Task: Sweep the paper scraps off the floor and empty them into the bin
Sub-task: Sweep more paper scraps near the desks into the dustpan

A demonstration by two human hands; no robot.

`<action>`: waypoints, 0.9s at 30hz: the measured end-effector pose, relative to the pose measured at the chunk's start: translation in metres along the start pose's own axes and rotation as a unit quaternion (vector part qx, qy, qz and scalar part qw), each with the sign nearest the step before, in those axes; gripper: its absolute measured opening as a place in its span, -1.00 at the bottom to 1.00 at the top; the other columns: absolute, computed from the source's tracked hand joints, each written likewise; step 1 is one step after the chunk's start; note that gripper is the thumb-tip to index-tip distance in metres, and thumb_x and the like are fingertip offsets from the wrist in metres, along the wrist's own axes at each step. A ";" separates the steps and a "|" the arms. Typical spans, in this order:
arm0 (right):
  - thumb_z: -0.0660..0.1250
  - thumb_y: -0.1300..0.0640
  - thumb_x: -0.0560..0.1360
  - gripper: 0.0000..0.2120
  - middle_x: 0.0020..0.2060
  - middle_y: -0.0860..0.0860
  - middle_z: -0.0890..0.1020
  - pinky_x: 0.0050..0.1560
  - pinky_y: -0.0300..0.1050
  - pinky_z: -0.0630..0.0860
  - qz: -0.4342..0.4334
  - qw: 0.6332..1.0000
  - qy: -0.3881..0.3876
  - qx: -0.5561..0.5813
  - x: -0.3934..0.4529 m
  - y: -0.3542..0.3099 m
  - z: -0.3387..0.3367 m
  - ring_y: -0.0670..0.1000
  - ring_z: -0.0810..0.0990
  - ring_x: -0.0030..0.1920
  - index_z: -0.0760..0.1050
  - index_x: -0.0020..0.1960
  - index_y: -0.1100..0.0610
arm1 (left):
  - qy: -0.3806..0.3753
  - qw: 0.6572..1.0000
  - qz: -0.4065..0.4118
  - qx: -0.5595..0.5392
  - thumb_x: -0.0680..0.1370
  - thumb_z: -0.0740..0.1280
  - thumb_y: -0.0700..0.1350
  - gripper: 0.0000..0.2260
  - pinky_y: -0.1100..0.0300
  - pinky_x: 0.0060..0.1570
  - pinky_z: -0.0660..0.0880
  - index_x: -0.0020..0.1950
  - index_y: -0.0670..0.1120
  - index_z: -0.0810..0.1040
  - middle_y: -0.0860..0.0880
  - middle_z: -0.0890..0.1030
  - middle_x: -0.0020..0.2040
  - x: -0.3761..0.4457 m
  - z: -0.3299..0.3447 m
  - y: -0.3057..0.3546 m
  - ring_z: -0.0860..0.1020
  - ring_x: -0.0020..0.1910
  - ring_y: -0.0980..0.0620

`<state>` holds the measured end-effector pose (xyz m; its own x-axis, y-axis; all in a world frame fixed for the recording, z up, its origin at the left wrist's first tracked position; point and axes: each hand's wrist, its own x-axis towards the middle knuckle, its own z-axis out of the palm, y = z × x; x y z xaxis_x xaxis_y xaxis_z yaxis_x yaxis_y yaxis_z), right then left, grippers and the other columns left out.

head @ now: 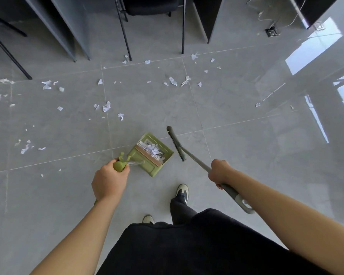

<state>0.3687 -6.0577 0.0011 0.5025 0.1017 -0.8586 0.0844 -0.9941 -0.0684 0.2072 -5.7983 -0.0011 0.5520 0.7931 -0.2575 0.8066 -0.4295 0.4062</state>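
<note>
My left hand [108, 180] grips the green top of the dustpan's handle [120, 165]. The green dustpan [147, 165] stands on the grey tiles below it, with a heap of white scraps [153, 149] inside. My right hand [219, 171] holds the grey broom handle [229, 189]. The broom head [176, 142] lies just right of the pan, apart from it. Several white paper scraps [106, 107] are scattered over the floor further out, to the left [25, 147] and near the far furniture [173, 81]. No bin is in view.
Dark desk panels [68, 26] and thin black chair legs [125, 36] line the far side. A floor socket with white cables [271, 32] sits far right. My feet in white shoes [182, 190] stand right behind the pan.
</note>
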 end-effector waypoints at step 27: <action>0.05 0.33 0.52 -0.87 -0.42 0.19 0.55 -0.48 -0.12 0.48 0.194 0.931 0.039 0.307 0.153 0.127 -0.220 0.09 0.49 -0.55 0.36 -0.11 0.30 | -0.035 0.998 0.053 0.003 0.48 0.41 0.02 -0.84 0.07 -0.19 0.40 -0.12 -0.06 0.63 -0.16 0.62 -0.22 0.168 0.072 0.272 0.45 -0.21 -0.20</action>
<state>0.6458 -6.1604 -0.0272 0.4549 -0.2912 -0.8416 -0.6125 -0.7883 -0.0582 0.5345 -5.8130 0.0033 0.6481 0.7106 -0.2740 0.7435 -0.5123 0.4299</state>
